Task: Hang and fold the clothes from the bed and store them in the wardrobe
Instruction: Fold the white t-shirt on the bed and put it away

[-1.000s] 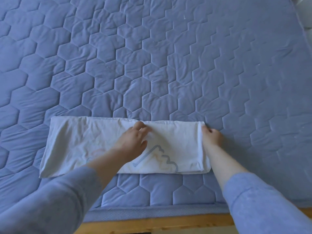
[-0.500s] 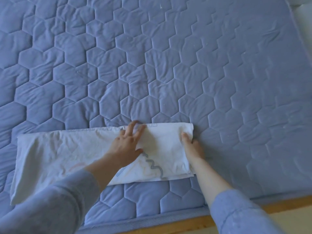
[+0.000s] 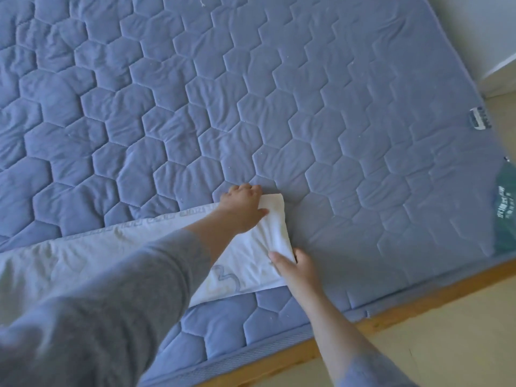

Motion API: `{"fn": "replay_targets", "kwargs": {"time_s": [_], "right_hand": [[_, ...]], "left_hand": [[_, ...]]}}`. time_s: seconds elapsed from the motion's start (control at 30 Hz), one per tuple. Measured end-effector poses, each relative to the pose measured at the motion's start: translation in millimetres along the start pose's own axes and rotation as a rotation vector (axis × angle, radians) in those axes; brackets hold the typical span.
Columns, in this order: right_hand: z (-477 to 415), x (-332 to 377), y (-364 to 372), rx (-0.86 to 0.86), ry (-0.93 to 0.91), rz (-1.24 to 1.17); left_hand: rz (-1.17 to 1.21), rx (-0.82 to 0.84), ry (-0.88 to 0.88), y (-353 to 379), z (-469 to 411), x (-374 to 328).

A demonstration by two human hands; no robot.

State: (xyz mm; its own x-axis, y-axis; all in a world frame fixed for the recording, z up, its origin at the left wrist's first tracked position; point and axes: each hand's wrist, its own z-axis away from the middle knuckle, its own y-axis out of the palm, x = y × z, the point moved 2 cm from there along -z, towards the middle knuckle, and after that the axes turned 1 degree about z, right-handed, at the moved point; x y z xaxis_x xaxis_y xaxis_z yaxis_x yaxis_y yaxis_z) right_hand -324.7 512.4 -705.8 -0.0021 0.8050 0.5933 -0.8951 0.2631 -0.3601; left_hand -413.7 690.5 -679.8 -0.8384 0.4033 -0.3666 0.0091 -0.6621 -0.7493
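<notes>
Atop the blue quilted mattress point(image 3: 279, 107), left hand point(image 3: 242, 208) and right hand point(image 3: 296, 270) grip the white garment point(image 3: 251, 259).

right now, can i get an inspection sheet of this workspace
surface: blue quilted mattress, hexagon stitching, lightly creased
job's things: white garment folded into a long strip, lying flat near the mattress's front edge; its left part is hidden by a sleeve
clutter: green packet at the right edge of the view, only partly seen; small label at the mattress's right edge
hands: left hand grips the strip's far right corner; right hand pinches its near right corner, thumb on top
cables: nothing seen
surroundings: wooden bed frame along the front edge, pale floor, white wall at upper right; no wardrobe in view
</notes>
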Motion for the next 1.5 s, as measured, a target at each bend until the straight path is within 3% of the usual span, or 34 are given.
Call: {"fn": "replay_targets", "kwargs": {"time_s": [0.17,0.6,1.0,1.27,1.37,1.5], "right_hand": [[18,2,0,-0.012,-0.002,-0.068],[110,60,19,-0.088,-0.209,-0.133],[199,135,126,0.059,-0.463,-0.025],[236,140,228,0.212,-0.498,0.099],[240,137,264,0.222,-0.51,0.18],[239,128,305,0.227,-0.54,0.3]], "left_hand": [[0.07,0.094,0.064,-5,-9,-12],[0.155,-0.23,0.173,-91,82,27],[0.229,-0.386,-0.046,-129,188,170],[0.214,-0.331,-0.207,-117,249,278],[0.4,-0.284,-0.299,-106,260,311],[0.727,-0.388,-0.406,-91,261,337]]}}
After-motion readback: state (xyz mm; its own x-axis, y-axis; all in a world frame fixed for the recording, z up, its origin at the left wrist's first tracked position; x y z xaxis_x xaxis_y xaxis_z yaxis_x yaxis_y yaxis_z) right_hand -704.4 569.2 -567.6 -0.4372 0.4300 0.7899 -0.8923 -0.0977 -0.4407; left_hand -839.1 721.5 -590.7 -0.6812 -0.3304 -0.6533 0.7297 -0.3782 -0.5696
